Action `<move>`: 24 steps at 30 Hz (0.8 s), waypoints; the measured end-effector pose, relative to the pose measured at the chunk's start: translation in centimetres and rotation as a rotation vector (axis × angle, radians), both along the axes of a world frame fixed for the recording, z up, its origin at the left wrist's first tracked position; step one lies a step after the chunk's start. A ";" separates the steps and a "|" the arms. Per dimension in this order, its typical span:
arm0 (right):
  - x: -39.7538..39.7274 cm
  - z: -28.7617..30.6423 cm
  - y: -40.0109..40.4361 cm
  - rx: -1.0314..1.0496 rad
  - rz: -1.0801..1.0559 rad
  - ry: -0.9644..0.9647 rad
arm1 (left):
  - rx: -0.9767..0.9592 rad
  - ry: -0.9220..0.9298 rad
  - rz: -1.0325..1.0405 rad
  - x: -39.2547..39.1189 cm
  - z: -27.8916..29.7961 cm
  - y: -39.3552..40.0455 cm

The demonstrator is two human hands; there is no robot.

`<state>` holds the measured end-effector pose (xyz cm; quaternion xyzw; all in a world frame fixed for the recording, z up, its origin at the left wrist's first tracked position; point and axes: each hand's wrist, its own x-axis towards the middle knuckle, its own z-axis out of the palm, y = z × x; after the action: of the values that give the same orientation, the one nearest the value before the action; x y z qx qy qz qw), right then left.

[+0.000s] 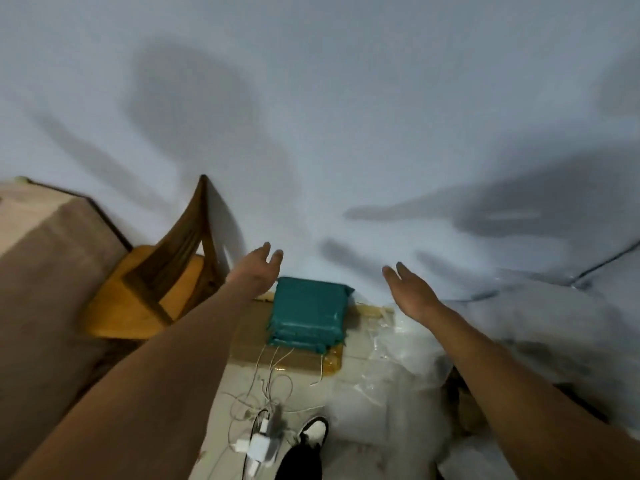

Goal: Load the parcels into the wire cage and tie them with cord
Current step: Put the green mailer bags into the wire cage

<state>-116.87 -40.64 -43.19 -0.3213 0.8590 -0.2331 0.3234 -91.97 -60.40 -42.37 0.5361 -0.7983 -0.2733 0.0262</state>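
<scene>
A home room: wooden chair [152, 289], tiled floor [349, 410].

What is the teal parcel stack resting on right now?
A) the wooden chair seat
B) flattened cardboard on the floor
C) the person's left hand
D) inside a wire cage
B: the teal parcels sit on brown cardboard laid on the floor, with both hands open above them, touching nothing.

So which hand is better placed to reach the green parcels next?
Left, slightly. The left hand is open just beside the stack of green parcels; the right hand, also open, is farther off.
</scene>
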 end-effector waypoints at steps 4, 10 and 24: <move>-0.1 -13.3 -7.8 0.115 0.081 0.027 | 0.153 -0.109 -0.005 0.0 -14.0 -6.5; -2.0 -34.7 -17.2 0.236 -0.091 -0.190 | 0.358 -0.007 0.169 -4.3 -30.9 -13.3; -4.3 -63.0 -27.7 0.044 -0.511 -0.644 | 0.633 0.019 0.294 -4.6 -61.1 -24.9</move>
<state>-121.20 -68.30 -106.22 -0.0012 0.7709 -0.3760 0.5141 -96.59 -85.34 -103.51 0.6242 -0.5879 -0.5057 -0.0948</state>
